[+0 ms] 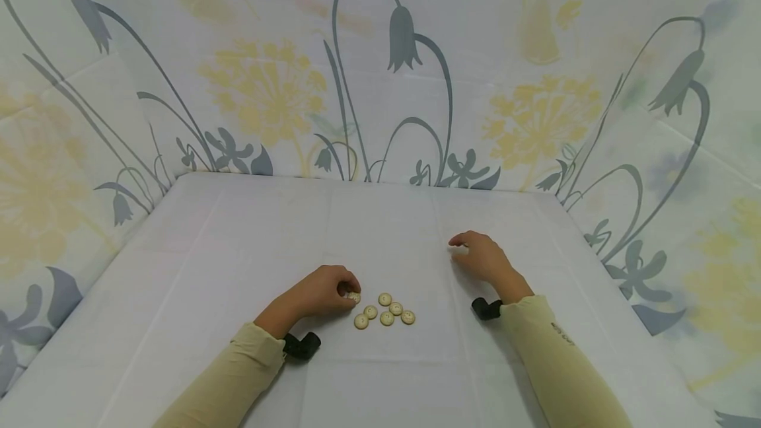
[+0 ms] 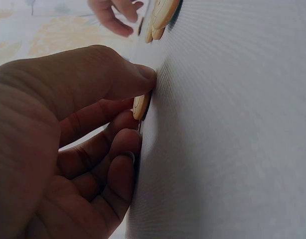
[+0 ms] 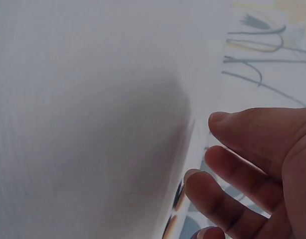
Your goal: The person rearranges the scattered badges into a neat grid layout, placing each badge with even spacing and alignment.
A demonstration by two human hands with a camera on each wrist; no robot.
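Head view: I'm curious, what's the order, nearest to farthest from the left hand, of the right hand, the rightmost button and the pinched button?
1. Pinched button: in the left hand, at its fingertips.
2. Rightmost button: to that hand's right, lying loose.
3. Right hand: farther right, beyond the buttons.

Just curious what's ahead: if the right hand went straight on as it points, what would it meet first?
From the right hand, the way looks free over the white tablecloth, perhaps until the flowered cloth; depth is unclear.
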